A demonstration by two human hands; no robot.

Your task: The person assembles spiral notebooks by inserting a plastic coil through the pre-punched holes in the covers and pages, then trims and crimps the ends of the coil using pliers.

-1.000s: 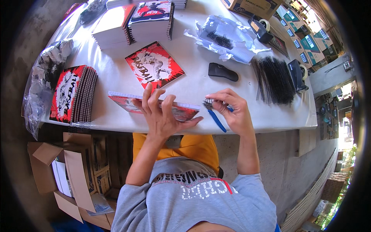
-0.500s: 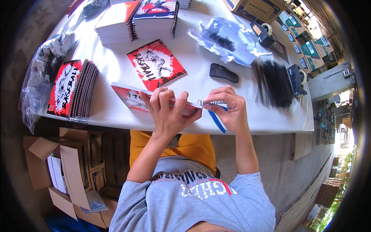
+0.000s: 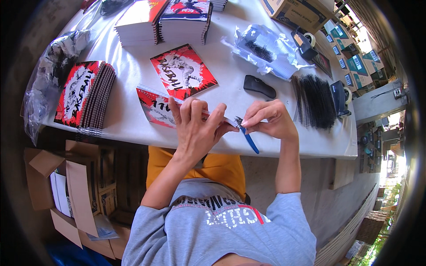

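My left hand (image 3: 194, 126) is closed on a notebook (image 3: 153, 106) with a red, white and black cover, tilted up on its edge above the table's front. At the notebook's right end, my right hand (image 3: 274, 120) pinches a black spiral binding wire (image 3: 238, 121). The wire's tip meets the notebook's edge; fingers hide the rest, and I cannot tell how far it is threaded. Beneath the right hand lies a tool with a blue handle (image 3: 250, 141), its head hidden. Just beyond my left hand, another notebook (image 3: 184, 73) of the same design lies flat.
Bound notebooks (image 3: 77, 95) are stacked at the left, with taller stacks (image 3: 184, 26) at the back. Loose black spiral wires (image 3: 314, 102) lie at the right beside a tape dispenser (image 3: 341, 98). A black case-like object (image 3: 259, 86) and crumpled paper (image 3: 270, 48) sit beyond my right hand.
My right hand has turned and brought the spiral wire against the notebook's end; less wire shows between its fingers. The notebook's cover faces up more. The whole view has shifted slightly.
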